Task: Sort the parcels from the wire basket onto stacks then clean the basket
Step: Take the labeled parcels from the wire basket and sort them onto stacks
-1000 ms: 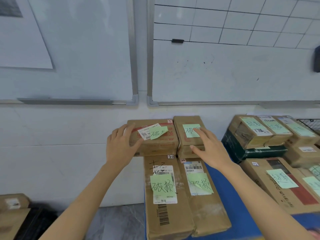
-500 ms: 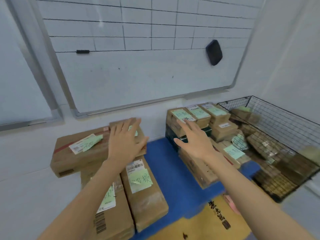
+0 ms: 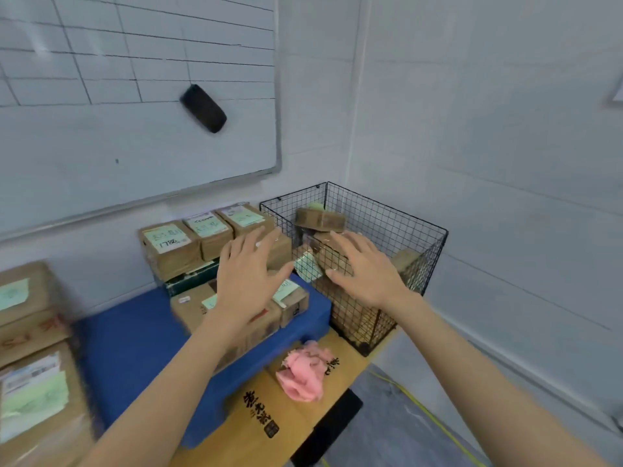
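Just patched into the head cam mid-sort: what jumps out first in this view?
Both open hands, left hand and right hand, reach empty toward the black wire basket in the corner, which holds several brown parcels. Left of it, labelled boxes sit stacked on a blue surface, and a pink cloth lies in front on yellow cardboard.

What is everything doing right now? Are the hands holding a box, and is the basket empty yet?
Left hand: open, fingers spread, holding nothing.
Right hand: open, holding nothing, at the basket.
Wire basket: upright, open on top, parcels inside.
Top parcel in basket: tilted, resting on others.
Stacked parcels: piled on the blue surface, green notes on top.
Pink cloth: crumpled, untouched.
Eraser: stuck on the whiteboard.
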The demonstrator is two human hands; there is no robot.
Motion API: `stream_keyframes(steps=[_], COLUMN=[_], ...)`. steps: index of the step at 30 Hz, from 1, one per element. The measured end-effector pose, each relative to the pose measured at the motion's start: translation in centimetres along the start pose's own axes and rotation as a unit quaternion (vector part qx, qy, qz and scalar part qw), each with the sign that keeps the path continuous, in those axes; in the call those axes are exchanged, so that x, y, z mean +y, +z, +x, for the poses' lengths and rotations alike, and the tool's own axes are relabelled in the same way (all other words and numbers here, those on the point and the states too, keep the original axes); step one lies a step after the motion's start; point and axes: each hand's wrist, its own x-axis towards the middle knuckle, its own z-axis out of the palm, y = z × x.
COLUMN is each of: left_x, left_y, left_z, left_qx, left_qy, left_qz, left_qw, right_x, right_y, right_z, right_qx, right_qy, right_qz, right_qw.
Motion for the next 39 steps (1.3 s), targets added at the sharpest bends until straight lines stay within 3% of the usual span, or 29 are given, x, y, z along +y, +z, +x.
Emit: stream_keyframes(steps=[10,18,30,39], left_x=[12.0,16.3,16.9,14.1], left_y=[4.3,9.5,17.0,20.0], left_z=[6.3,12.9,25.4,27.8], left_qx=[-0.018,-0.039,-0.024,-0.028], left_qy=[0.067,0.063,-0.033,-0.109], left_qz=[-0.015,-0.028,-0.033,0.026], left_qw=[0.997,0.997,0.999,0.993], right_x=[13.7,21.6,30.3,31.7], right_y=[-3.7,-4.3,-3.4,1.3], right_z=[-2.7,1.4,16.3,26.0], right_qx=[0.028,0.017,-0.031,-0.098], right_qy=[0.073,0.061,-0.035,-0.122], right_qz=[0.018,0.016,0.036,0.065], right_qw=[0.997,0.998,0.998,0.986])
